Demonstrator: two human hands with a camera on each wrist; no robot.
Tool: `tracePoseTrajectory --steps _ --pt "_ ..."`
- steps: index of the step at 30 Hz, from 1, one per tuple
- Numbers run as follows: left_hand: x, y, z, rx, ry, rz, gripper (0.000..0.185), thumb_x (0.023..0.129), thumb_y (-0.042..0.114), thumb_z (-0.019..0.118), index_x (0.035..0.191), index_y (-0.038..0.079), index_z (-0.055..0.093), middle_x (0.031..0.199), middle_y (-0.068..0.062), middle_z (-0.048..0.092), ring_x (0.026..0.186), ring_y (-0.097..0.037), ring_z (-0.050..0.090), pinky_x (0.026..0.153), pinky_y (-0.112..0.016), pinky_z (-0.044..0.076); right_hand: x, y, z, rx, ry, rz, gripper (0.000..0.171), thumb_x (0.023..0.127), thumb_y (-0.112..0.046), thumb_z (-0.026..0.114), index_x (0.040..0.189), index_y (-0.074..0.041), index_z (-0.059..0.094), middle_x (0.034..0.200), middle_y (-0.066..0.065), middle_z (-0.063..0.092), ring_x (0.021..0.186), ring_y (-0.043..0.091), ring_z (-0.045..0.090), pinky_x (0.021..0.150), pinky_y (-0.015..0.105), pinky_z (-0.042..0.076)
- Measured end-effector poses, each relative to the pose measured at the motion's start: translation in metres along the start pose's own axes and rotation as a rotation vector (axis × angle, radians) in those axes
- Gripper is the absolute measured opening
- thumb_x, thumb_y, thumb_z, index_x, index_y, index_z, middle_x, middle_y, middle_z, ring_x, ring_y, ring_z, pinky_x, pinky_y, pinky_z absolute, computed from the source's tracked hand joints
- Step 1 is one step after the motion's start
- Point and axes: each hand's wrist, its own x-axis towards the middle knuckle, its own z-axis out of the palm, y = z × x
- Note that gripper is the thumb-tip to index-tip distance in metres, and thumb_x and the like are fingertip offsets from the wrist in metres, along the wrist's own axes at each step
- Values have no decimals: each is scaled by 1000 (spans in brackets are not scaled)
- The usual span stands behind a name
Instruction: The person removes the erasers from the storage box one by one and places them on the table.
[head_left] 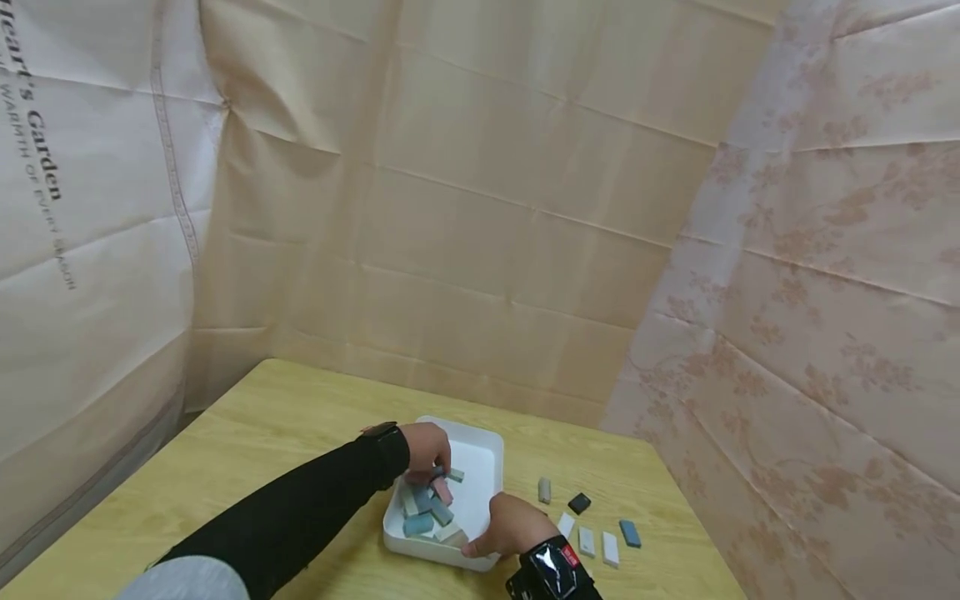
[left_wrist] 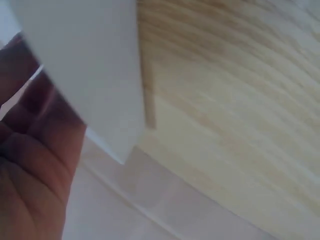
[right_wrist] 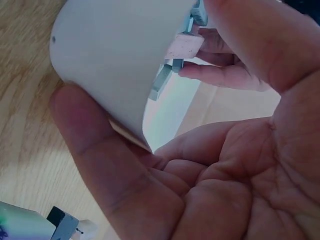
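Note:
My left hand (head_left: 427, 447) reaches down into a white plastic tray (head_left: 491, 462), its fingertips among small blocks. In the right wrist view, left fingers (right_wrist: 225, 75) meet a small blue-grey block (right_wrist: 177, 65) beside a pink block (right_wrist: 185, 46); I cannot tell whether they pinch it. The left wrist view shows that hand (left_wrist: 40, 165) behind the tray wall (left_wrist: 90, 65). My right hand (head_left: 517, 525) holds the tray's near right corner, thumb at the rim and other fingers along the outer wall. Blue, pink and cream blocks (head_left: 417, 524) lie heaped along the tray's left side.
Right of the tray, loose blocks lie on the wooden table (head_left: 330, 400): a grey-beige one (head_left: 544, 490), a black one (head_left: 579, 503), a blue one (head_left: 630, 533) and several white ones (head_left: 587, 542). Cloth curtains (head_left: 510, 208) hang behind and at both sides.

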Motion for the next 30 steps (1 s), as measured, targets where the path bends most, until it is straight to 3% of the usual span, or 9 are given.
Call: tracePoseTrajectory --steps 6,13,18,21,26,30 --pt "2 -3 9 -15 67 8 22 84 2 84 84 23 83 79 14 71 73 -6 55 76 -25 51 -4 -4 -1 19 13 -5 49 80 -32 95 100 4 68 83 8 65 76 26 59 71 43 46" --pt "-9 14 7 -54 49 -84 19 87 2 83 82 21 82 81 10 70 75 -10 54 76 -27 50 -4 -4 2 5 9 29 51 80 -34 95 102 3 67 83 8 64 77 26 59 74 45 48" --pt "-10 13 9 7 42 -83 18 88 5 80 83 22 82 81 12 68 74 -9 54 74 -26 50 -1 0 7 5 13 26 50 80 -34 95 102 2 68 84 8 65 79 26 59 76 46 49" --pt "-10 10 10 27 118 -57 16 87 5 79 79 19 77 78 9 67 72 -10 53 73 -28 50 -1 2 9 9 16 15 51 80 -33 95 102 3 67 86 8 64 80 26 59 77 48 50" --pt "-13 1 3 42 327 -16 13 86 0 80 83 11 73 79 1 69 73 -15 56 77 -34 53 -3 2 10 16 8 18 52 80 -34 95 102 3 67 85 9 64 80 27 59 80 51 51" --pt "-19 -15 -10 102 470 -45 11 87 -5 76 82 4 75 79 -4 73 75 -22 66 79 -41 58 -3 1 10 37 -4 20 50 81 -32 94 104 3 68 85 9 66 79 27 61 81 51 52"
